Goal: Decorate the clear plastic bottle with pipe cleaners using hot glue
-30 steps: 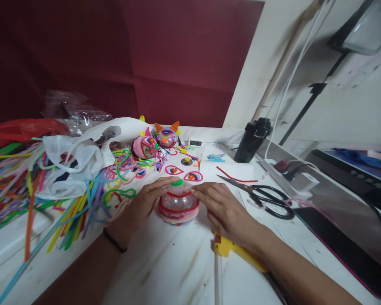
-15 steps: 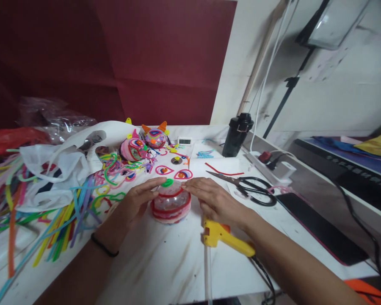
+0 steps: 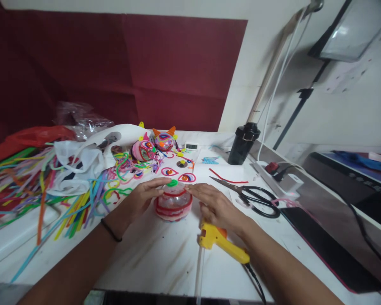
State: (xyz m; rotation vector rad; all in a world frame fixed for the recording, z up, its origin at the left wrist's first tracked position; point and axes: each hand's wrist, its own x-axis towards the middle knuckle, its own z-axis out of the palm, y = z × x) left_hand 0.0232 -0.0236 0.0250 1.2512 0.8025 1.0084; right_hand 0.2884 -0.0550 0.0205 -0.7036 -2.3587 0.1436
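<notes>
A clear plastic ball [image 3: 173, 202], banded with red and pink pipe cleaners, sits on the white table in front of me. On its top is a green pipe-cleaner coil [image 3: 172, 183]. My left hand [image 3: 147, 195] rests its fingers against the ball's upper left side. From the right, my right hand [image 3: 211, 201] presses its fingertips to the upper side of the ball. Just behind it lie two eye shapes [image 3: 186, 177] of pink, white and orange pipe cleaner. A yellow glue gun [image 3: 222, 243] with a clear glue stick lies below my right hand.
Black-handled scissors [image 3: 250, 195] and a dark phone-like slab [image 3: 330, 248] lie at right. Loose pipe cleaners [image 3: 79, 212] heap up at left. Behind stand two decorated balls [image 3: 165, 142], a small digital clock [image 3: 191, 146] and a black bottle [image 3: 244, 144]. A power strip [image 3: 281, 180] runs along the right.
The camera view has shifted, so the table's front edge now shows. Both hands stay at the ball, with little visible change in their grip.
</notes>
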